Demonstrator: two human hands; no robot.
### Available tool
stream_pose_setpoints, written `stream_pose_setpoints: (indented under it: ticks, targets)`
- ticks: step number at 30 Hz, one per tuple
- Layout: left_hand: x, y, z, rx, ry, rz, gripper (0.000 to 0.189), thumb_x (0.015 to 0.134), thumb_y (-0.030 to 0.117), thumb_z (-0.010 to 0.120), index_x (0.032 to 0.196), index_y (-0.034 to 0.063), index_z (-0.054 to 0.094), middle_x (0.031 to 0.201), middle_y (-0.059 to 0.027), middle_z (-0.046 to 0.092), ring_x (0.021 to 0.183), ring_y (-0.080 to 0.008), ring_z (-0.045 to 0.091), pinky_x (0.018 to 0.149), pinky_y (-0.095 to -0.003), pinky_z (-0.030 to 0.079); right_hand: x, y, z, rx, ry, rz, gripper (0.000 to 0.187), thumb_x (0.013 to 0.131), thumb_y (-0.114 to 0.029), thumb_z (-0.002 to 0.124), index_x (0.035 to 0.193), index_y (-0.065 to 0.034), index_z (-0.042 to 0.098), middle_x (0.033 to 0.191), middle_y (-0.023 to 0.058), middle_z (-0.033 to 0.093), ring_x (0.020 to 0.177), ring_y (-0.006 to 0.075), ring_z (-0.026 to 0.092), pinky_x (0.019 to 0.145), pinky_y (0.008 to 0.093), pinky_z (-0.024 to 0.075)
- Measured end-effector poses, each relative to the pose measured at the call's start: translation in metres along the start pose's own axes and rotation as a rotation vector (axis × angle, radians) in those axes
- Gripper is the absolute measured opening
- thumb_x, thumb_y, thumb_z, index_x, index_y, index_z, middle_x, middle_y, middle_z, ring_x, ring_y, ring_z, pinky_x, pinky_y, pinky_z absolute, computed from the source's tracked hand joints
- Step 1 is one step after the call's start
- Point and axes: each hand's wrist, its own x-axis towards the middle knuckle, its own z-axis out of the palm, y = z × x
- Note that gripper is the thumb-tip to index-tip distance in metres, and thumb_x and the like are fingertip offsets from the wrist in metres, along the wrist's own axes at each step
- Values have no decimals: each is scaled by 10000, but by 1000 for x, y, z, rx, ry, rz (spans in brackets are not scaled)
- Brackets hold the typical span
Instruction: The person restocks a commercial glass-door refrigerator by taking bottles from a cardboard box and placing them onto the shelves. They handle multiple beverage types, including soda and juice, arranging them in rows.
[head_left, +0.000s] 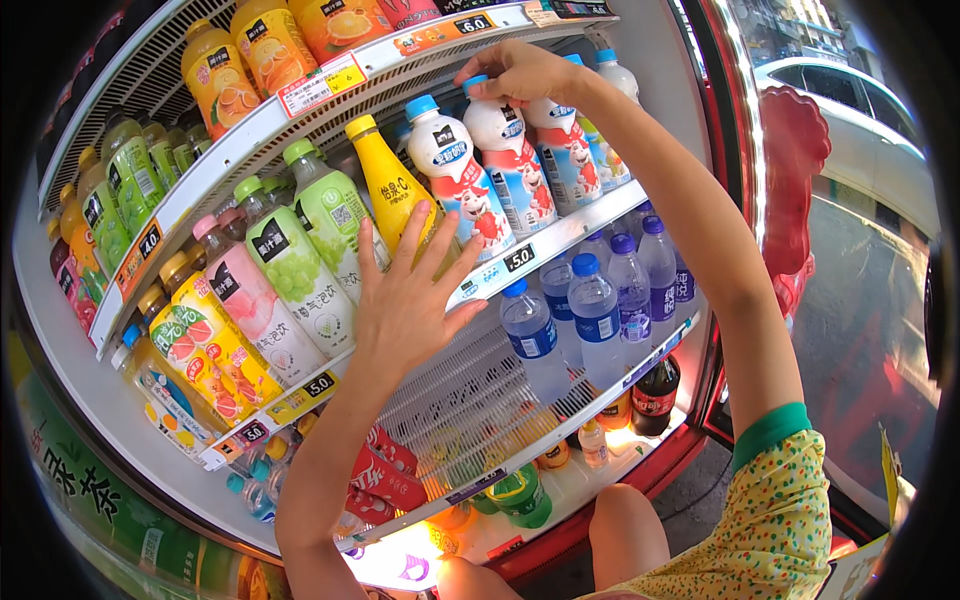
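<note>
My right hand reaches over the back of the middle shelf, its fingers and thumb at the blue cap of a white milk-drink bottle with a red and blue label. Similar blue-capped bottles stand on both sides, one of them nearer my left. My left hand is spread, fingers apart, in front of a yellow bottle and the shelf's front edge. Whether its fingertips touch the yellow bottle or the bottle beside it cannot be told. Left of it stand green-capped grape drink bottles and a pink-capped bottle.
Orange juice bottles stand on the shelf above. Water bottles line the wire shelf below, with a cola bottle and green bottles at the bottom. A shelf edge with price tags crosses in front. The cooler's red frame rises at right.
</note>
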Motion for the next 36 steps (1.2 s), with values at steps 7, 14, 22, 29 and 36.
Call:
stream_pose_setpoints:
  ticks: [7,14,22,29,36]
  targets:
    - [-2,-1,0,19,1,4,613,829,528,639,1373,272,521,1486,-22,409,1426,-272,274,1105,-682,133,-76,-7,-7,-541,759,66,451,839,-452,660,942,-14,679,852,200,701,811,346,685,677,450,531]
    - [1,1,-1,-4,-23,9,598,825,512,656,1364,281,534,1506,-20,386,1429,-297,267,1112,-689,103,-175,16,47,-796,546,224,429,771,-415,744,843,-23,584,799,144,663,795,330,644,610,449,528]
    - [2,1,-3,2,-38,19,582,840,501,643,1367,281,532,1520,-24,369,1430,-313,260,1111,-690,93,-177,24,51,-736,612,189,460,772,-415,747,897,-7,576,836,142,625,832,339,607,617,443,514]
    - [2,3,-7,2,-28,22,583,853,488,634,1388,297,507,1503,-32,387,1426,-303,271,1107,-682,109,-166,91,7,-651,881,404,580,924,-425,578,1334,-23,493,1158,258,555,1085,417,517,950,469,417]
    - [-15,11,-1,-45,197,73,456,795,358,712,1226,222,647,1358,-4,525,1348,-233,389,1100,-662,154,-193,67,20,-620,1029,78,498,897,-305,638,1261,16,526,1175,255,550,1090,393,519,946,450,421]
